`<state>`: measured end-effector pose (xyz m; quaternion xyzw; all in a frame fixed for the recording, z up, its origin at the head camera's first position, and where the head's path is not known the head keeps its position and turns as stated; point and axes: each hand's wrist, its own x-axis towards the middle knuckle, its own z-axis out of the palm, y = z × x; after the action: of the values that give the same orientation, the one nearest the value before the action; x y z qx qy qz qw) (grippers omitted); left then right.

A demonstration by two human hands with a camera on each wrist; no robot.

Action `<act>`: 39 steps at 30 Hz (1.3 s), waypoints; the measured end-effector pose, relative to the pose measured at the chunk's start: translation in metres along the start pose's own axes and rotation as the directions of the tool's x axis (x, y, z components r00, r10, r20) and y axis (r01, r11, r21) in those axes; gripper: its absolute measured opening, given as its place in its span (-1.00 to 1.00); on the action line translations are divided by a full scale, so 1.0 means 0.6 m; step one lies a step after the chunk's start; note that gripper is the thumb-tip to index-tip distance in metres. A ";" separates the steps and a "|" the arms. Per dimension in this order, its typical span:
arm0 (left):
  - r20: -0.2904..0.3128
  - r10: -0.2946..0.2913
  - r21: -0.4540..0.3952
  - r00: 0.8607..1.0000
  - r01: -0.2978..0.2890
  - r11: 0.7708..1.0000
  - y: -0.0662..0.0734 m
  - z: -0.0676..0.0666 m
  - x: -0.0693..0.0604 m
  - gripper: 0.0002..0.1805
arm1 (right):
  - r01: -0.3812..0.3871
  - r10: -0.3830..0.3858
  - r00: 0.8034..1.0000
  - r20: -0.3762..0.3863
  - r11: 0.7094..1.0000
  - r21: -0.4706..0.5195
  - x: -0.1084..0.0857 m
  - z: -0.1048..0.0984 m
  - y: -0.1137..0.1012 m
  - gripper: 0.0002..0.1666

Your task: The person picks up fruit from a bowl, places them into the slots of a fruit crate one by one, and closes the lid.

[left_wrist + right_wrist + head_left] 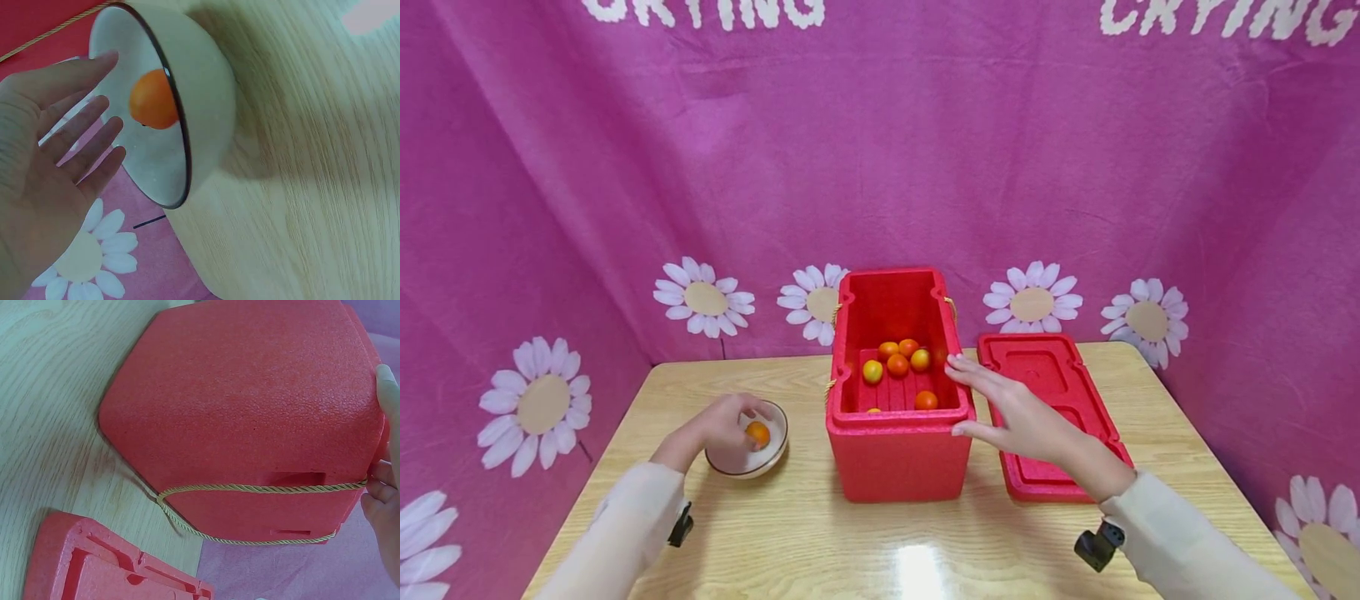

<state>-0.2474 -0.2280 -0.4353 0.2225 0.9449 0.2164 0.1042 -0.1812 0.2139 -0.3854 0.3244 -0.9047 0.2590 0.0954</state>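
Note:
A white bowl [781, 454] with a dark rim stands on the left of the table, a single small orange tomato [153, 100] inside it. My left hand [724, 429] reaches over the bowl. In the left wrist view its fingers are spread at the bowl's mouth, apart from the tomato. The red foam box [901, 462] is in the middle, lidless, with several yellow and orange-red tomatoes [897, 365] on its floor. My right hand [1026, 417] rests on the box's right rim near the front corner, fingers fairly straight. In the right wrist view part of that hand is cut off.
Right of the box lies its red lid [1033, 367], flat on the wooden table [805, 542]. A yellow cord [262, 487] runs along the box's side. A pink curtain [880, 150] with daisies hangs behind and at both sides.

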 end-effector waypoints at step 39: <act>0.129 -0.058 -0.018 0.990 0.061 0.998 -0.002 0.001 -0.013 -0.69 | -0.013 0.013 1.000 0.001 1.000 -0.003 0.000 0.002 0.001 -0.07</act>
<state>-0.2410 -0.2322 -0.4354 0.2067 0.9399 0.2089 0.1737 -0.1817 0.2138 -0.3867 0.3187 -0.9072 0.2581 0.0937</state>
